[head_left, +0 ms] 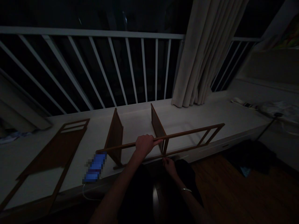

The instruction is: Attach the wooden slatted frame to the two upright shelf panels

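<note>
A long brown wooden frame panel (191, 133) stands on edge along the front of a white window ledge (137, 119). My left hand (145, 145) is closed round its top rail. My right hand (168, 164) is lower, fingers pinched at the panel's bottom rail beside an upright strut; what it pinches is too small to make out. Two upright wooden boards, the left (115, 135) and the right (158, 125), stand behind the frame, meeting it at right angles. The room is dim.
Another brown frame panel (50, 157) lies flat on the ledge at left. A phone with a lit blue screen (95, 166) rests near the ledge's front edge. White railing bars (116, 67) and a curtain (205, 56) rise behind. Wooden floor (233, 193) lies below right.
</note>
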Action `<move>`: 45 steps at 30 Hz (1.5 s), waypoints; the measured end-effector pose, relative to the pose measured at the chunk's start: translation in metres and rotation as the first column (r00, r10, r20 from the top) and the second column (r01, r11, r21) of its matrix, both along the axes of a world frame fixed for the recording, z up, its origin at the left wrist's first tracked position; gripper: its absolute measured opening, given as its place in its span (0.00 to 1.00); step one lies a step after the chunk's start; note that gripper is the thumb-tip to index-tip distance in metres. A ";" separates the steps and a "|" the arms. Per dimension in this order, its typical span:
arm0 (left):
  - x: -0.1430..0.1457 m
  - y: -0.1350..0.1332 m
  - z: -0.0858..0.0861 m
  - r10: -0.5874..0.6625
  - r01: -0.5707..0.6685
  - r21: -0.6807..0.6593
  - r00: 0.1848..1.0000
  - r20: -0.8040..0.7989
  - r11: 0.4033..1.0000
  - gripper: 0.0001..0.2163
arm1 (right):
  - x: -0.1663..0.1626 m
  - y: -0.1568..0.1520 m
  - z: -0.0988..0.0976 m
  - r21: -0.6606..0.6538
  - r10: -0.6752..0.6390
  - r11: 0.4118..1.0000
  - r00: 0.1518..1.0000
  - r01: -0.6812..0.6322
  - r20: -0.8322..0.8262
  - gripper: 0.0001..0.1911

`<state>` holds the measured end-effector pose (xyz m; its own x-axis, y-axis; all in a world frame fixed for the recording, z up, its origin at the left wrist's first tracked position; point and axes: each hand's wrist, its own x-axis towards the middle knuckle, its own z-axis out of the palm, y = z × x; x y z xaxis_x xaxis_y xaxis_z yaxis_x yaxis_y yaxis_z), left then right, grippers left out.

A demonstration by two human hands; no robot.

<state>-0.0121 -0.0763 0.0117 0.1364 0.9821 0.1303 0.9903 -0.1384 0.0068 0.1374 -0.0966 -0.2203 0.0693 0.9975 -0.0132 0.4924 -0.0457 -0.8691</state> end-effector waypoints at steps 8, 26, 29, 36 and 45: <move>0.000 -0.001 0.003 -0.012 0.012 -0.008 1.000 -0.002 1.000 0.37 | 0.000 0.003 -0.002 -0.015 -0.019 1.000 0.993 0.020 0.116 0.18; -0.007 -0.001 0.002 -0.099 0.099 -0.016 0.995 0.004 0.995 0.37 | -0.013 -0.019 -0.006 -0.006 0.037 0.999 0.997 -0.036 0.063 0.19; -0.007 0.000 0.001 -0.103 0.103 -0.019 0.995 0.005 0.995 0.37 | -0.010 -0.027 -0.011 -0.002 0.105 0.994 0.994 -0.105 0.037 0.17; -0.007 -0.001 0.003 -0.113 0.112 -0.043 0.994 -0.011 0.993 0.36 | -0.005 -0.024 -0.009 0.039 0.056 0.998 0.997 -0.054 -0.050 0.21; -0.003 -0.006 0.011 -0.064 0.060 -0.115 0.997 -0.032 0.992 0.36 | -0.002 -0.014 -0.022 0.051 0.031 0.998 0.999 -0.029 -0.040 0.23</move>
